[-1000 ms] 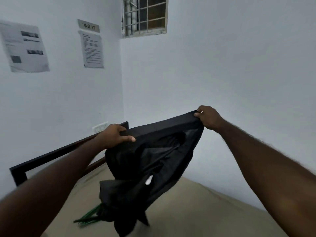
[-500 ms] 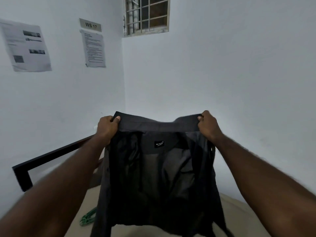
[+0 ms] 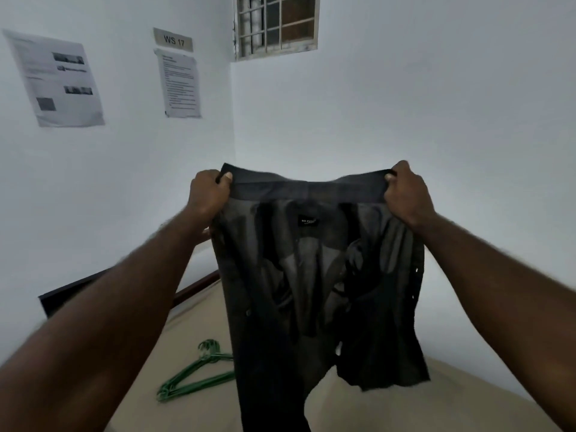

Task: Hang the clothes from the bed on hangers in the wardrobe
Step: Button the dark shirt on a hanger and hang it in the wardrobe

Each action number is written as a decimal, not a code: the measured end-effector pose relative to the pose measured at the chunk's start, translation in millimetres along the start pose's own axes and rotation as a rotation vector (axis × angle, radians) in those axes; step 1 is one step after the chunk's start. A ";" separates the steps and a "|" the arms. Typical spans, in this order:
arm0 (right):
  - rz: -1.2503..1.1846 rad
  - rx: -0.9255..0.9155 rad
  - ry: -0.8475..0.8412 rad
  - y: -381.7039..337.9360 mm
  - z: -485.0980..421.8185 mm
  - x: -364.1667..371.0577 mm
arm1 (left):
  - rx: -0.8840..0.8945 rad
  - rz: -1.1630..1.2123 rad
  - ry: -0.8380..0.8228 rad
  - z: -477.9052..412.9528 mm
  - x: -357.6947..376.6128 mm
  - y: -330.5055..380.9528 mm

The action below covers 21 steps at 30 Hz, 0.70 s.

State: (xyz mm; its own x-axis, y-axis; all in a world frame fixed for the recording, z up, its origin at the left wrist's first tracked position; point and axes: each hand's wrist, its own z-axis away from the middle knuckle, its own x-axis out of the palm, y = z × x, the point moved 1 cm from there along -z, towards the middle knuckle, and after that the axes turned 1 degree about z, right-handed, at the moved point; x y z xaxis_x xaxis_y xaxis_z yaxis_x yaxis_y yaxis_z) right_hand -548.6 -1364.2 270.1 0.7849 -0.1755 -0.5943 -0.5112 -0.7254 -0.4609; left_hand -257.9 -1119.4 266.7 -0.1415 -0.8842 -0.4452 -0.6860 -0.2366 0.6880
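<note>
Holding a dark shirt (image 3: 311, 275) up by its collar, spread open above the bed (image 3: 420, 406). Left hand (image 3: 207, 194) and right hand (image 3: 405, 191) at opposite collar ends, fingers (image 3: 227, 176) clenched round the cloth. Down on the bed, just left of the hanging shirt, green hangers (image 3: 193, 378) lying together.

A small grey sign (image 3: 173, 40) on the left wall (image 3: 124, 166) reads "WS 17" in dark letters. Just under it hangs a printed sheet (image 3: 180, 84) whose lines of text are too small to read. A larger sheet (image 3: 57, 79) further left carries pictures and print, also unreadable. A black label (image 3: 308, 221) inside the dark shirt (image 3: 311, 291) bears white lettering, too blurred to make out.
</note>
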 end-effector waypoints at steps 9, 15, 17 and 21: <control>-0.373 0.226 -0.008 0.8 -0.9 5.9 | -0.028 0.239 -0.139 -7.7 -2.5 5.1; -0.617 0.255 -0.045 10.9 1.1 -9.9 | -0.150 0.407 -0.358 -4.5 -14.0 -9.8; -0.688 0.268 -0.100 8.0 5.4 -10.8 | -0.152 0.419 -0.346 -5.5 -15.1 -14.5; -0.743 0.281 -0.235 2.4 13.3 -11.1 | -0.127 0.400 -0.271 -4.9 -17.2 -17.4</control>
State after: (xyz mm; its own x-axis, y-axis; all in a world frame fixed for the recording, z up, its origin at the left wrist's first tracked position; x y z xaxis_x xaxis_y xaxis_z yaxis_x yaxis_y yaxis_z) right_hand -563.1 -1355.2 266.8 0.8751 0.4501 -0.1781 0.0183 -0.3985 -0.9170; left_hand -240.0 -1102.1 265.1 -0.5680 -0.7832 -0.2531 -0.4499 0.0380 0.8922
